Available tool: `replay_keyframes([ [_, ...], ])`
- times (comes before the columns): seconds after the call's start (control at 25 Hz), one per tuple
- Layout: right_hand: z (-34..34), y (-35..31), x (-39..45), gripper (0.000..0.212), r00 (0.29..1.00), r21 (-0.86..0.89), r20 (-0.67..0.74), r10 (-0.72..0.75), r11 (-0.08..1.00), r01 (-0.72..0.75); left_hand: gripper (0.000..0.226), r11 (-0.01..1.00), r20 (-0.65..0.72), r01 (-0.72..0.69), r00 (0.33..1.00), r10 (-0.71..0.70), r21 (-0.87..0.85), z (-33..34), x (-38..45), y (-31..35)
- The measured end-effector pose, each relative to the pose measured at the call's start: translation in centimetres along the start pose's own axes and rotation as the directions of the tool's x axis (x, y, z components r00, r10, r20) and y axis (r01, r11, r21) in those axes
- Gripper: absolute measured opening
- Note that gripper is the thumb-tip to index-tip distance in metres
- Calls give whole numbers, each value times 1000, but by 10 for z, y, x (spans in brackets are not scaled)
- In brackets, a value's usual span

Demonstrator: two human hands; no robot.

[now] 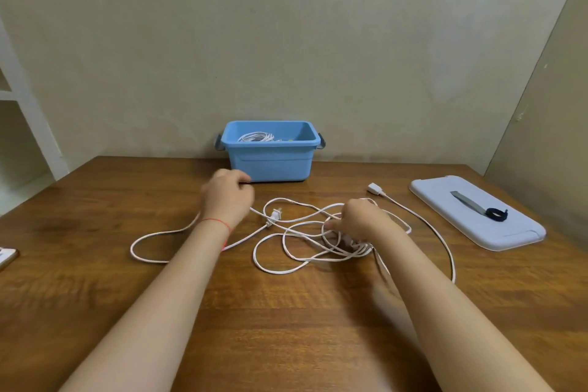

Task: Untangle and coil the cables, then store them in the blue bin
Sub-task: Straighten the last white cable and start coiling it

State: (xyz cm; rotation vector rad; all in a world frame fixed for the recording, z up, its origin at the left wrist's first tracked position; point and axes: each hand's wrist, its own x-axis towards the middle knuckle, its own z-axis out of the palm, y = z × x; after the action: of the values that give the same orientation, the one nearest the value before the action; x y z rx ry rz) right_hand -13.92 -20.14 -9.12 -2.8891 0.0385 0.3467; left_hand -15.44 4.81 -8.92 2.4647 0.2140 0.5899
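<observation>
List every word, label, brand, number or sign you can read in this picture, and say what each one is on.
No readable text in this view.
Blue bin: plain front, no label or brand visible.
Pale lid on the right: no print; only a dark strap lies on it.
White cable and its plug: any marking too small to tell.
Object at the left table edge: mostly cut off, nothing legible.

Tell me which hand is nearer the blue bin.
Left. The left hand sits just in front of the blue bin's left corner; the right hand is lower and further right, on the white cable tangle.
</observation>
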Motion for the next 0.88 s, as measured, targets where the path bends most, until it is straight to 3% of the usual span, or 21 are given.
replay_keyframes([
  [0.08,3,0,-6,29,993,26,-18,-118,993,119,38,973,231,-222,945,232,-68,28,-12,34],
  [0.16,0,4,-17,23,961,208,-68,-267,939,275,46,942,420,-326,845,330,-83,54,-22,59],
  [0.28,-14,13,-34,16,922,357,-144,-359,850,386,29,961,555,-218,785,275,-169,68,-18,70],
  [0.4,-19,23,-42,18,930,448,-109,-352,817,362,29,972,629,-147,743,229,-181,61,-15,76],
  [0.48,-19,23,-41,20,937,454,-58,-343,827,331,30,965,481,-61,858,181,-254,57,-5,76],
  [0.52,-16,24,-36,19,942,415,-26,-335,853,315,30,935,343,40,935,90,-354,54,4,70],
  [0.56,-15,27,-31,19,956,353,-13,-294,893,280,31,841,185,164,980,-78,-516,47,14,62],
  [0.6,-14,32,-25,20,979,290,-45,-197,935,201,32,681,41,245,953,-301,-690,35,23,51],
  [0.64,-15,41,-20,23,991,249,-130,-29,966,61,33,544,-77,237,867,-492,-805,18,32,36],
  [0.68,-17,55,-15,24,957,277,-236,171,955,-102,33,494,-180,203,763,-621,-845,-1,38,15],
  [0.76,-15,81,-8,21,830,433,-323,454,851,-296,32,495,-272,239,602,-751,-836,-31,44,-22],
  [0.8,-14,84,-5,21,812,460,-303,499,823,-334,33,509,-263,301,590,-764,-806,-39,46,-38],
  [0.88,-12,75,2,28,854,360,-238,462,859,-365,38,590,-194,497,637,-746,-636,-35,41,-56],
])
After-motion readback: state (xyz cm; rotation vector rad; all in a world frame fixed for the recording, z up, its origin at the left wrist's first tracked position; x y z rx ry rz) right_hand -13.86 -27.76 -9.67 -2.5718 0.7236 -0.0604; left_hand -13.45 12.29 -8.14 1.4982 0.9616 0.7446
